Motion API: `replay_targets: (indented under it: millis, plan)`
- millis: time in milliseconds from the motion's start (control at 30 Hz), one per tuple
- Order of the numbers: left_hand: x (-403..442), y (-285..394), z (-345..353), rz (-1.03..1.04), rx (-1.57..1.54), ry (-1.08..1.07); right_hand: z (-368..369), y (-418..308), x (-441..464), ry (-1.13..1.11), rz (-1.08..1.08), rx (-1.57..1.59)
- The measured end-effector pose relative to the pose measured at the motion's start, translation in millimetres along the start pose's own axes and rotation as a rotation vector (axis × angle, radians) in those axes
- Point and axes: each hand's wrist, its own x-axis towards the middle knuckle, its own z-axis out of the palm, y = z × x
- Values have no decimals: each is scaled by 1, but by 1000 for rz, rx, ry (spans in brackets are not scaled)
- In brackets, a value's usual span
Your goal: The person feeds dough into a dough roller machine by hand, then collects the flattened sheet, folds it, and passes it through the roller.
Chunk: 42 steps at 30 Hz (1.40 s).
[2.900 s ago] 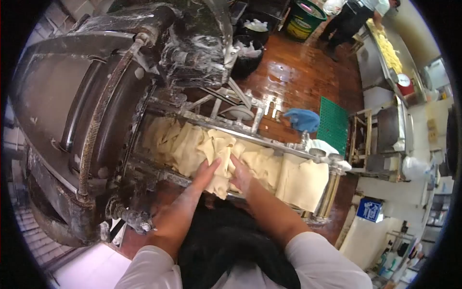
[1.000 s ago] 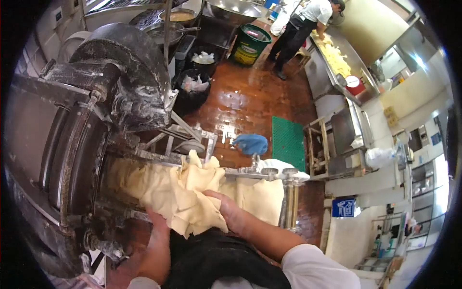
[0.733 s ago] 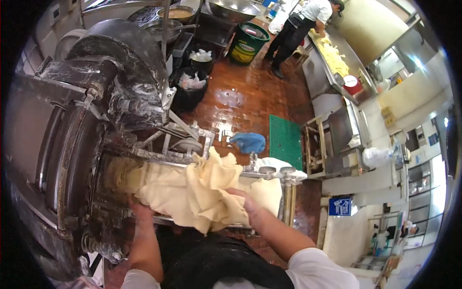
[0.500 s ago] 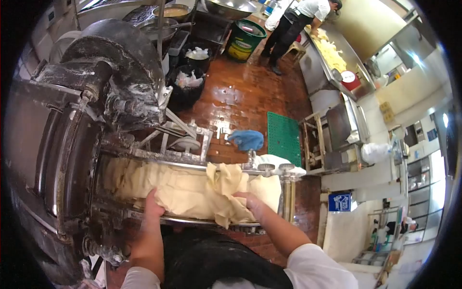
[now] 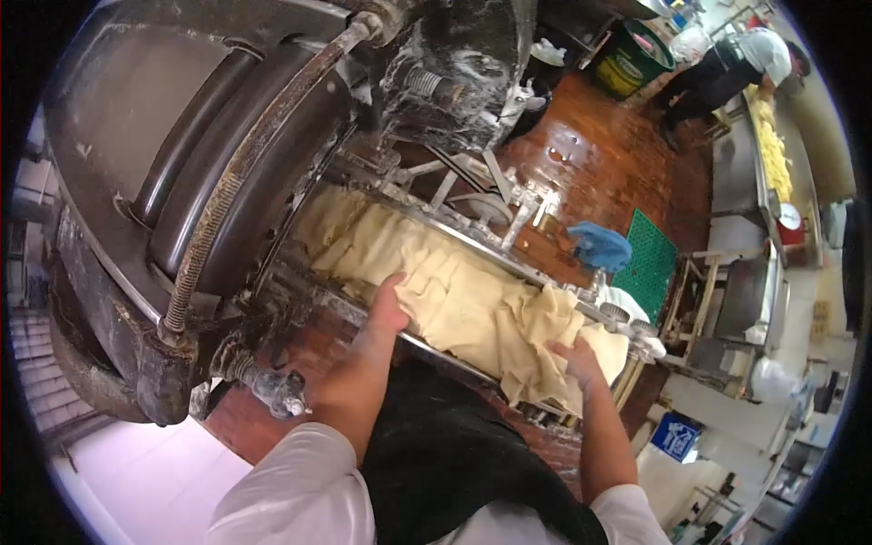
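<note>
A long, pale dough sheet [image 5: 454, 295] lies rumpled and folded along the narrow metal bed of a roller machine. My left hand [image 5: 391, 304] grips its near edge about midway, thumb on top and the fingers mostly hidden under the dough. At the right end, my right hand [image 5: 579, 361] is closed around bunched folds of the same sheet, with some fingers out of sight. The sheet's far left end lies in loose folds beside the machine's rollers [image 5: 209, 173].
Floury machine housing fills the upper left, with a threaded rod [image 5: 232, 186] across its front. Beyond the bed are a blue cloth [image 5: 599, 245], a green mat [image 5: 645, 263] and a green bucket [image 5: 627, 64]. A person [image 5: 736, 68] bends over a counter at the upper right.
My view has turned towards the machine, so the bed now slants down to the right. The upright folds by my right hand have sunk lower. Both hands stay on the dough.
</note>
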Motion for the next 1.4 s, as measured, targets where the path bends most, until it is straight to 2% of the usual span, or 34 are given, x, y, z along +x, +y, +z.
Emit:
replay_targets:
  millis: [67, 167, 233, 333, 367, 400, 467, 533, 633, 700, 733, 767, 833, 867, 900, 1033, 1100, 1300, 1400]
  plan:
    - [1, -2, -2, -41, 30, 23, -14, -68, -30, 190, -167, -347]
    - [-3, -6, -4, -77, 41, 20, 7, -118, -23, 362, -592, -233]
    - [4, -13, -20, -90, -6, -50, 54, -164, -12, -36, -689, -151]
    - [-23, -10, -5, -72, -77, -184, 131, -231, -28, -205, -784, -283]
    - [-39, -8, 11, -84, -51, -199, 148, -253, -25, -430, -697, -511]
    - [-50, -7, 21, -99, -23, -216, 177, -255, -15, -487, -584, -623]
    - [-36, -5, 1, -162, 15, -284, 220, -233, 9, -682, -478, -600]
    - [-41, 1, -10, -186, 172, -173, 218, -231, 4, -693, -499, -781]
    - [-38, 5, -1, -329, 176, -26, 202, -236, -10, -670, -550, -879]
    - [-56, 5, 28, -298, 363, 55, 204, -232, -8, -674, -582, -837]
    - [-61, 6, 41, -275, 456, 98, 205, -233, -10, -604, -611, -838]
    - [-55, 3, 43, -199, 514, 336, 206, -234, -14, -536, -640, -835]
    - [-33, 0, 34, -176, 395, 65, 197, -237, -35, -347, -709, -806]
    - [-20, -1, 26, -167, 333, -68, 199, -234, -35, -321, -706, -798]
    - [1, -2, 12, -109, 361, -74, 204, -230, -34, -299, -702, -790]
    - [54, 1, -19, -141, 266, -87, 208, -218, -27, -311, -722, -779]
    - [67, 5, -23, -178, 234, -95, 205, -219, -29, -306, -665, -729]
    - [49, 4, 10, -5, 283, 35, 190, -226, -40, -259, -648, -709]
    - [88, 7, -16, 124, 215, 155, 180, -229, -51, -305, -602, -730]
